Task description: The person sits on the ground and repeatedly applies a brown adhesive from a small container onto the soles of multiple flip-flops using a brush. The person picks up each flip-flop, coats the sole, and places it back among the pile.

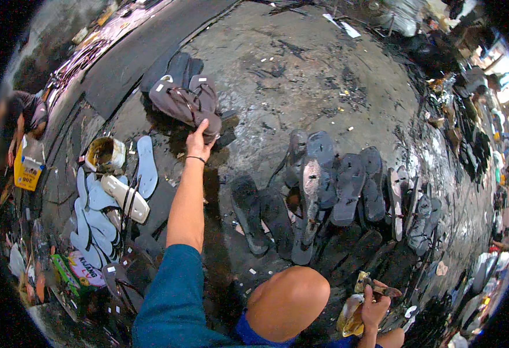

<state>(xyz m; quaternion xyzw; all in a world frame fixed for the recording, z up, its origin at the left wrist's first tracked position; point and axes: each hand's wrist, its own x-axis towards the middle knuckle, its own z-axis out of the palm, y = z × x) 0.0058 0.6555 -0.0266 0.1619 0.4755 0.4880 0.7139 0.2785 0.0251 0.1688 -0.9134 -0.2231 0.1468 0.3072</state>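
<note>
My left hand [199,142] reaches forward and is closed on the end of a dark brown pair of flip-flops [176,100]. Small white stickers sit on the flip-flops, and more dark soles [180,66] lie just beyond them. At the lower right, my right hand [374,307] grips a short brown tool [387,290]; its exact kind is unclear. Beneath that hand is a yellow-stained container [351,316], partly covered by it. Several black sandal soles [347,188] lie in a row in front of my knee, some overlapping.
On the left lie several pale blue soles [147,168], a cream sandal [125,198] and a white tub [105,153] with brown residue. A green and white box [80,272] is below them. Another person [28,116] is at the far left, beside a yellow package [29,163]. Scraps line the right side.
</note>
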